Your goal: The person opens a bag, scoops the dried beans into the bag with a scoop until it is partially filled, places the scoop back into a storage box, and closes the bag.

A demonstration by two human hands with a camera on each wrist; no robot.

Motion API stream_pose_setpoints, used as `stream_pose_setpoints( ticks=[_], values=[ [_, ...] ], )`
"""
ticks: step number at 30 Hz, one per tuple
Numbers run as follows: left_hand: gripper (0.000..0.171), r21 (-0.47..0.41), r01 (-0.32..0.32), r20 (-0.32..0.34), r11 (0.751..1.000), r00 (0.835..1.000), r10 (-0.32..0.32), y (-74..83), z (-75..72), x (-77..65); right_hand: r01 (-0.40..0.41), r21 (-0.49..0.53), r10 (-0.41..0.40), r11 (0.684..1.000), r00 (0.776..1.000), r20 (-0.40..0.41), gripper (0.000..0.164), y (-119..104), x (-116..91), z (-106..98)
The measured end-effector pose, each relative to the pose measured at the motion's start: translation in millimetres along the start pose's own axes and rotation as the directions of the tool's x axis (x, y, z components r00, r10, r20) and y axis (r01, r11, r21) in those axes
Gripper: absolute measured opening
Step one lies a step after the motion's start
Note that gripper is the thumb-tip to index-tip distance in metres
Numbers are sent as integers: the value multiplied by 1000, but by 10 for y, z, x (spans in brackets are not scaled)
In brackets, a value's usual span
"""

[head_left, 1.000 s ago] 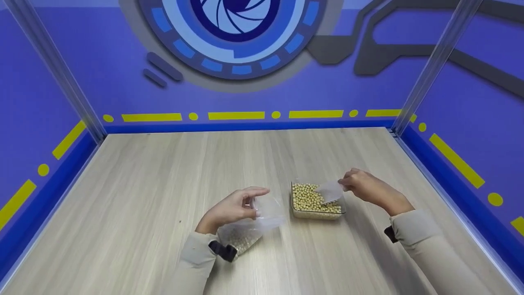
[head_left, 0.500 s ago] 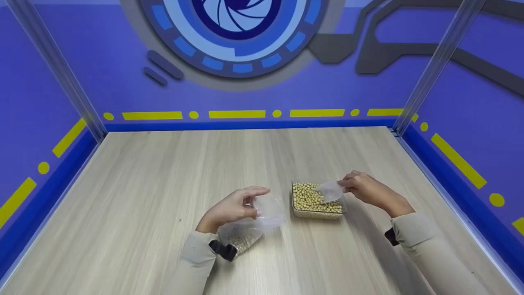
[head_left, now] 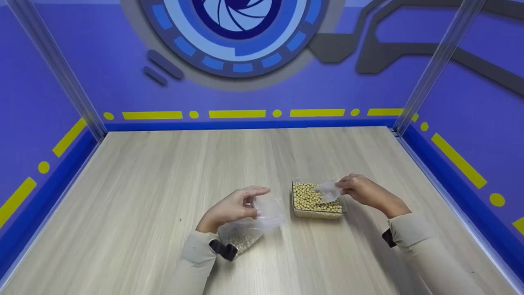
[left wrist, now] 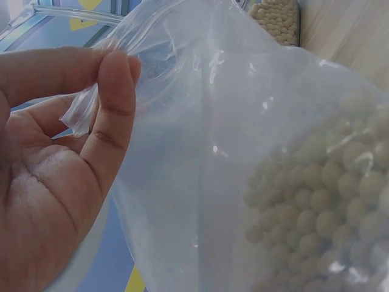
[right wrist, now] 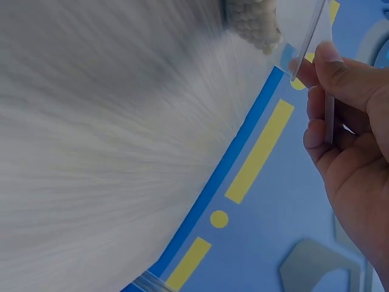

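My left hand (head_left: 231,209) pinches the open top of a clear zip bag (head_left: 270,211) between thumb and fingers. Pale round soybeans (left wrist: 328,213) fill the bag's lower part, which leans on the table behind my wrist. To the right stands a rectangular clear container (head_left: 317,215) full of yellow soybeans (head_left: 306,197). My right hand (head_left: 370,196) grips the handle of a translucent white scoop (head_left: 328,191), whose blade dips into the beans at the container's right side. In the right wrist view, part of the white handle (right wrist: 329,118) shows between the fingers.
A light wood-grain table (head_left: 163,176) lies under everything. Blue printed walls (head_left: 245,98) close it in at the back and both sides, with clear corner posts (head_left: 425,78). A tiny dark speck (head_left: 180,220) lies left of my left hand.
My right hand has lowered slightly and shifted a little left, and the scoop's blade has pushed further into the soybeans. The left hand and the bag stay in place.
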State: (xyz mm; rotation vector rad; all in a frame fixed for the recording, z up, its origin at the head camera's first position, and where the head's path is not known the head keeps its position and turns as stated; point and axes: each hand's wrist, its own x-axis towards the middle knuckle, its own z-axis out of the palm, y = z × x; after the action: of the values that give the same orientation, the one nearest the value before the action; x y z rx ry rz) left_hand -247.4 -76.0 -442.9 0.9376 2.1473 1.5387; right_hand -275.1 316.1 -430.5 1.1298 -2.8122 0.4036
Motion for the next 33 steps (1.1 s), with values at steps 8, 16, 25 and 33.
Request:
stream_pose_setpoints(
  ticks=[8, 16, 25, 33],
  values=[
    [60, -7, -5, -2, 1000, 1000, 5, 6, -1, 1, 29, 18, -29, 999, 1000, -7, 20, 8, 20, 45],
    [61, 2, 10, -6, 1000, 1000, -10, 7, -5, -8, 43, 37, -43, 998, 999, -3, 9, -7, 54, 108],
    [61, -3, 17, -7, 1000, 1000, -17, -11, -3, -6, -54, 123, 44, 991, 995, 85, 14, -68, 106, 129],
    [61, -8, 24, 1, 1000, 1000, -24, -16, 0, 6, -112, 135, 93, 984, 986, 141, 21, -108, 133, 134]
  ],
)
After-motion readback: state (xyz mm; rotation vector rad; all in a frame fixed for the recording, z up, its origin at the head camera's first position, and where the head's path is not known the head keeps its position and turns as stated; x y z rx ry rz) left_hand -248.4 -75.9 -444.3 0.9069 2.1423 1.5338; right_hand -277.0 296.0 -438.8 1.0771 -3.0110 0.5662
